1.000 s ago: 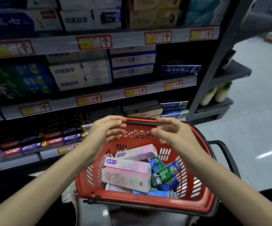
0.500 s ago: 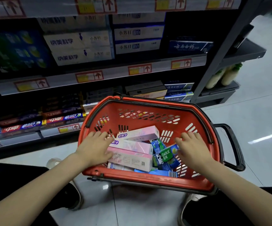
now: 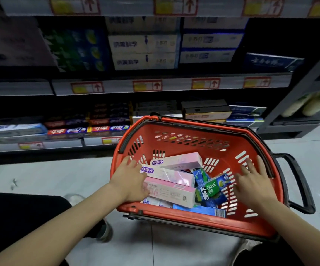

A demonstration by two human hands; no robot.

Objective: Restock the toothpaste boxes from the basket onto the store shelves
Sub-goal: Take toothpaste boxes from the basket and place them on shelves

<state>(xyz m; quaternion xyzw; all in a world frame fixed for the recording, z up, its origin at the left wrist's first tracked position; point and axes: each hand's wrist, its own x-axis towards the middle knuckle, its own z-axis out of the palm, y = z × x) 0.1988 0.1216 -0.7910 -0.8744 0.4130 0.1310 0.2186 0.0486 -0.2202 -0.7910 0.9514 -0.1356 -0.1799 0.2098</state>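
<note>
A red shopping basket (image 3: 184, 154) stands on the floor in front of the shelves. Inside lie three pink toothpaste boxes (image 3: 170, 175) stacked at the left, a green Darlie box (image 3: 212, 189) tilted at the right, and a blue box (image 3: 199, 210) along the near wall. My left hand (image 3: 130, 181) lies inside the basket's left side, fingers stretched toward the rim and thumb against the pink boxes. With its fingers spread, my right hand (image 3: 255, 181) rests against the right inner wall and holds nothing.
The low shelf behind the basket holds red and blue toothpaste boxes (image 3: 97, 129). White boxes (image 3: 143, 52) fill the shelf above its price strip (image 3: 147, 85). A black handle (image 3: 301, 185) sticks out on the basket's right. Bottles (image 3: 308, 104) stand on a side rack. My shoe (image 3: 105, 231) is near the basket.
Both hands dropped from the basket's far rim into the basket. My left hand then slid up against the pink boxes, and my right hand spread on the right wall.
</note>
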